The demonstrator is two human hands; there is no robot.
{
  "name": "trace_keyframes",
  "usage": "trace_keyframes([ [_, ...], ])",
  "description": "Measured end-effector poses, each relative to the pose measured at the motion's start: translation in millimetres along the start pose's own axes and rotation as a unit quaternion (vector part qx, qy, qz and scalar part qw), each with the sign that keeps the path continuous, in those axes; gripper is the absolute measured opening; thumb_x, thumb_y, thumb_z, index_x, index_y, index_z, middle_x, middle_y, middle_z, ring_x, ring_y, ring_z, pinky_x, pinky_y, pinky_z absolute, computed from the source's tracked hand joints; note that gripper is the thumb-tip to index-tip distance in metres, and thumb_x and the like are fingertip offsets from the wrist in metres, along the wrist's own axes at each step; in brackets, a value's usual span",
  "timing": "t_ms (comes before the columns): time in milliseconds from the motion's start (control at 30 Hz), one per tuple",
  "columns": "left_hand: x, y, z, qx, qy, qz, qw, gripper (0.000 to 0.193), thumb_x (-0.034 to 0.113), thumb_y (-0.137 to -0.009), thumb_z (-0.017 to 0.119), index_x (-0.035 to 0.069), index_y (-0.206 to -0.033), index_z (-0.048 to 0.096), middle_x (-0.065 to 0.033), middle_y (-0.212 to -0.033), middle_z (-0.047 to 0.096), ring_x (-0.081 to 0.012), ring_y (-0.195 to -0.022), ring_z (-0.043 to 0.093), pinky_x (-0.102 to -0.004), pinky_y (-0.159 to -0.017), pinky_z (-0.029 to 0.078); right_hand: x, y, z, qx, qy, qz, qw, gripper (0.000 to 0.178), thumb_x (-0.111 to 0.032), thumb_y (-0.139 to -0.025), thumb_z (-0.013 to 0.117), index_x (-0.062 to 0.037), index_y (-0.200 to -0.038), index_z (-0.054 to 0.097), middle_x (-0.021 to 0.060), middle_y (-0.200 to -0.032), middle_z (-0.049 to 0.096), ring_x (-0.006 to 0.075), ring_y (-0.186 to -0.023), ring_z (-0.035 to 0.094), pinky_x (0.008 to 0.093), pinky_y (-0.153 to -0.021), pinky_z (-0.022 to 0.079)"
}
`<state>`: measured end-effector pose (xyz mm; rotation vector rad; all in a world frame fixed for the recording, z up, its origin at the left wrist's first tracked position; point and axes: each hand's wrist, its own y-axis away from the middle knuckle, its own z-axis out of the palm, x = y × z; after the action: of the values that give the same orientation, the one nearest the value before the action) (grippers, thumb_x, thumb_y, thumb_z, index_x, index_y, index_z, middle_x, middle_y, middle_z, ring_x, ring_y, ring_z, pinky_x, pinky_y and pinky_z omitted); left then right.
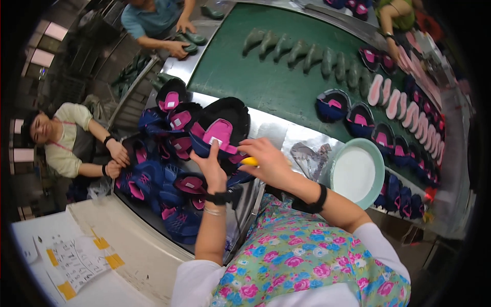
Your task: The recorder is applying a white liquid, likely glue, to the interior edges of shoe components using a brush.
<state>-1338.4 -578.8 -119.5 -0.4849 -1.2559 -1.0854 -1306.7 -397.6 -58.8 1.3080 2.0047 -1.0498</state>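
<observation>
In front of me is a navy shoe upper with a bright pink tongue and a wide black lower edge turned upward. My left hand grips its near side, the thumb against the pink tongue by a white label. At the upper's right side, my right hand is closed round a yellow-handled tool, whose working end is hidden. The fingertips of that hand touch a pink strip on the upper. Beneath and left of my hands lies a pile of similar navy and pink uppers.
A pale green tub of white liquid stands right of my right forearm. A green conveyor belt carries dark shoe lasts, pink insoles and more uppers. One co-worker reaches into the pile; another handles lasts.
</observation>
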Motion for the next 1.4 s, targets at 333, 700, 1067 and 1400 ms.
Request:
trace_keyframes([
  [333,27.6,57.3,-24.4,-0.341,-0.141,0.026,0.929,0.055,0.001,-0.097,0.059,0.003,-0.147,0.035,-0.0079,-0.128,0.056,-0.0182,-0.119,0.055,-0.0327,-0.106,0.044,-11.2,34.1,-79.2,-0.177,-0.073,0.061,0.98,0.042,-0.026,-0.082,0.078,-0.0028,-0.116,0.067,0.017,-0.102,0.068,0.0353,-0.099,0.064,0.0446,-0.082,0.053],
  [700,-54.2,72.5,-25.6,-0.492,-0.39,0.402,0.666,0.039,0.011,-0.098,0.062,0.003,-0.135,0.056,-0.0131,-0.131,0.062,-0.0269,-0.117,0.062,-0.043,-0.101,0.049,17.6,187.7,-181.2,0.221,-0.054,0.246,0.942,0.026,-0.027,-0.096,0.067,-0.0051,-0.108,0.073,0.0119,-0.098,0.073,0.0237,-0.091,0.068,0.035,-0.083,0.052],
  [1067,-6.5,152.9,3.6,-0.656,-0.335,-0.247,0.63,0.038,0.012,-0.098,0.063,0.003,-0.134,0.056,-0.0093,-0.126,0.064,-0.0225,-0.112,0.064,-0.0386,-0.097,0.053,127.0,359.6,-170.2,0.349,0.02,0.53,0.773,0.023,-0.021,-0.081,0.081,-0.0033,-0.094,0.078,0.015,-0.081,0.075,0.0217,-0.074,0.073,0.0307,-0.071,0.057],
  [1400,-6.6,161.6,43.3,-0.57,-0.293,-0.387,0.663,0.032,0.013,-0.099,0.064,0.003,-0.129,0.059,-0.006,-0.118,0.067,-0.0185,-0.106,0.066,-0.0343,-0.091,0.057,137.5,369.8,-154.1,0.365,0.054,0.491,0.789,0.02,-0.017,-0.079,0.081,-0.0043,-0.095,0.078,0.0181,-0.086,0.074,0.0301,-0.077,0.073,0.0342,-0.074,0.057],
])
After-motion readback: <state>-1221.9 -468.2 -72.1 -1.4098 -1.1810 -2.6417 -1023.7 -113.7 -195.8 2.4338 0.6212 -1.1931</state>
